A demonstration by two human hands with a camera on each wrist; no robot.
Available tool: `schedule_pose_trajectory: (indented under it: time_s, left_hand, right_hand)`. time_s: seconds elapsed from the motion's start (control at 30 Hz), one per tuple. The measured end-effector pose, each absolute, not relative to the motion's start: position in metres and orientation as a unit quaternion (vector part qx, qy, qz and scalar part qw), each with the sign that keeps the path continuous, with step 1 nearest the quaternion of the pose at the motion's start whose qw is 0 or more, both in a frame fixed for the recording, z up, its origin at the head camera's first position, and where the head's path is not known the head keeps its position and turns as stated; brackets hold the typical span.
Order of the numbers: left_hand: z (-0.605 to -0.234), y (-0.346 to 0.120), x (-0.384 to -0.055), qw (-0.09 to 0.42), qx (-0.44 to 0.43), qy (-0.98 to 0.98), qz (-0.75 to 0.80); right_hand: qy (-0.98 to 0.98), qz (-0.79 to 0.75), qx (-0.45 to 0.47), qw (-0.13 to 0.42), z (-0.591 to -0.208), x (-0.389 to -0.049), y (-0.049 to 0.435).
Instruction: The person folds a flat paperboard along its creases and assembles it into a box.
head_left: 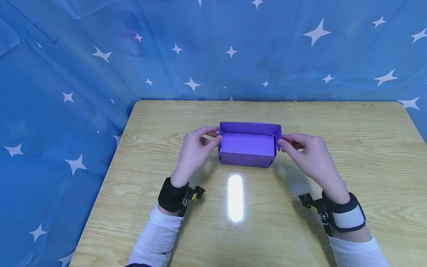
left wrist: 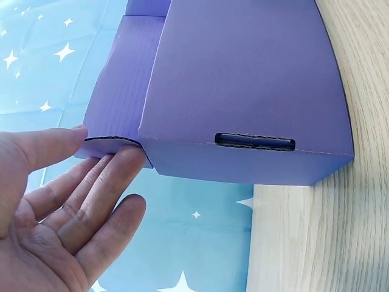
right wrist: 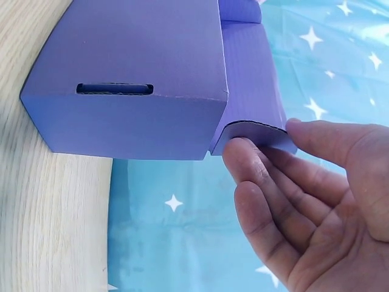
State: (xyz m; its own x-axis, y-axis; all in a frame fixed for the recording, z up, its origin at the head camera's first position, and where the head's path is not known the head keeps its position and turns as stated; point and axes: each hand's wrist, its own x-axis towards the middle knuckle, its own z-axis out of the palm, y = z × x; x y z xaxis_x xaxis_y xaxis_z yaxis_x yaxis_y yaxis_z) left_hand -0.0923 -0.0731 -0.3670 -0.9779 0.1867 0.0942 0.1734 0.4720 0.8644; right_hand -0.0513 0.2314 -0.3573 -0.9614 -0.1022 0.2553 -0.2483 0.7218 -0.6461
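Observation:
A purple cardboard box (head_left: 245, 158) stands in the middle of the table, its inside facing up. At its left end, my left hand (head_left: 197, 150) pinches a small side flap between thumb and fingers. My right hand (head_left: 310, 155) does the same with the flap at the right end. In the left wrist view, the thumb touches the upper edge of the side flap (left wrist: 115, 145) and the fingertips lie under it. The right wrist view shows the other side flap (right wrist: 258, 132) held likewise, near a narrow slot (right wrist: 115, 89) in the box.
The wooden table (head_left: 150, 122) carries a bright light reflection in front of the box. A blue cloth (head_left: 207, 48) with white stars hangs behind the table and along its left side. Each wrist wears a black strap with a small camera.

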Motion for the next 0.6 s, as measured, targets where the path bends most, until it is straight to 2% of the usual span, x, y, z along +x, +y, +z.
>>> schedule_pose_trajectory:
  time_s: [0.6]
  left_hand:
    - [-0.3674, -0.0756, -0.0923, 0.024, 0.120, 0.855, 0.505]
  right_hand:
    - [-0.921, 0.377, 0.072, 0.070, -0.3559, -0.0514, 0.2291]
